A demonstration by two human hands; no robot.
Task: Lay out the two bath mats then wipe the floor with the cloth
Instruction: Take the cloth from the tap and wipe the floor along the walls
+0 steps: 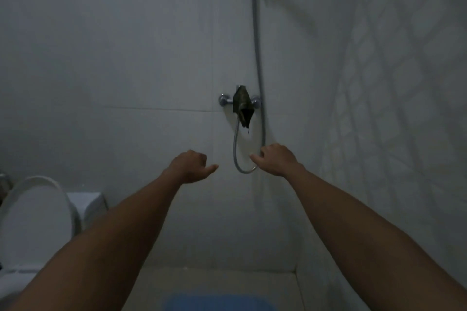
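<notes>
Wall (126,58): pale tiles are seen across the whole back of the view, dimly lit, with a patterned side wall at the right.
Floor (207,283): a pale strip is seen at the bottom, below the wall.
Toilet (35,222): set at the lower left, lid raised against the wall.
Bath mat (217,303): one blue mat is laid flat on the floor at the bottom edge, between the two forearms; a second is not seen.
Shower hose (257,53): hung down the wall and looped below the tap.
Tap (225,101): fixed on the wall, chrome.
Cloth (242,106): a dark cloth is draped over the tap, well above the floor.
Left hand (189,166): raised before the wall, the grip curled closed with the thumb out; nothing is held.
Right hand (276,160): raised just beside the hose loop, the grip curled, nothing clearly held; contact with the hose cannot be told.
</notes>
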